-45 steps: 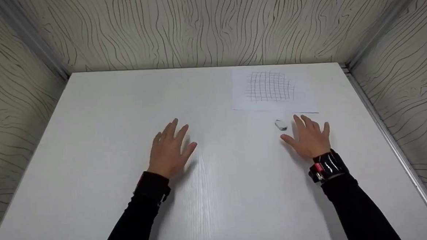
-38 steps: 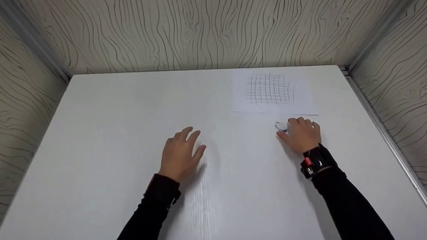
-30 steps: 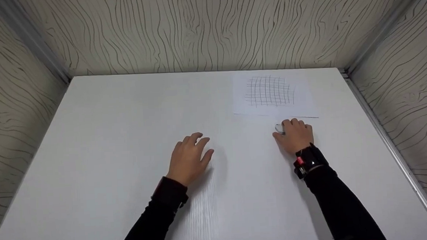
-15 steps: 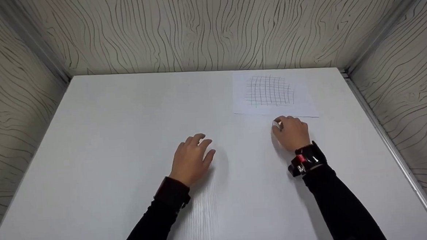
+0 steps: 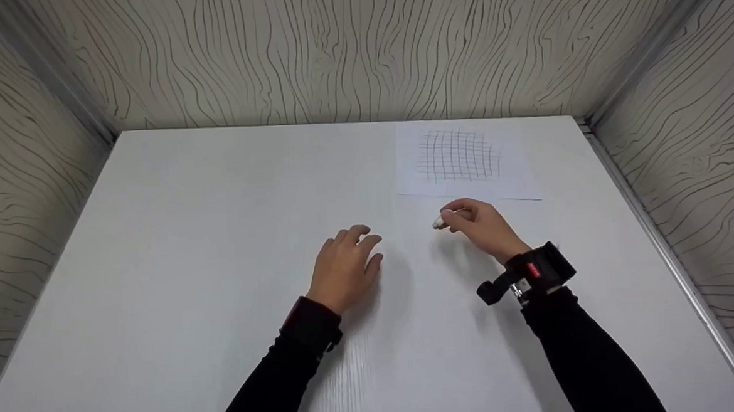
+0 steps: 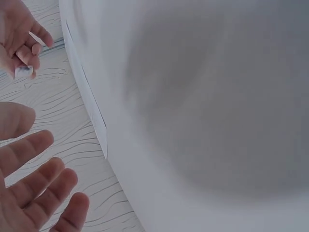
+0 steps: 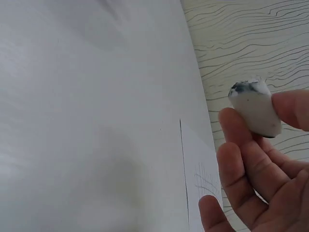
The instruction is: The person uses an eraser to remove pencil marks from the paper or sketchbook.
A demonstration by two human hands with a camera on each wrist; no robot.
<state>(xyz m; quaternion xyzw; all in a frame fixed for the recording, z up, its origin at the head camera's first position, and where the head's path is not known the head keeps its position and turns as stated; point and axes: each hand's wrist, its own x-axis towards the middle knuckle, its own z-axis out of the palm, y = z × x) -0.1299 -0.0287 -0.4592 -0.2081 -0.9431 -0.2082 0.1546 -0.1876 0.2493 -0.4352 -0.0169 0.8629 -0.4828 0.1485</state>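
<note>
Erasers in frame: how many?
1. The eraser, white with a smudged tip, is pinched in the right hand, lifted near the gridded paper. None seen elsewhere.

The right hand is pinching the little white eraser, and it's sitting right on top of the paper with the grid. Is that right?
Not quite. The right hand does pinch the eraser, but the head view shows it lifted over bare table, near the paper with the grid, not on it.

White table (image 5: 156, 255) with faint wood grain, enclosed on three sides by beige panel walls (image 5: 346, 50) printed with dark wavy lines, metal strips (image 5: 654, 178) along the corners, soft even light
</note>
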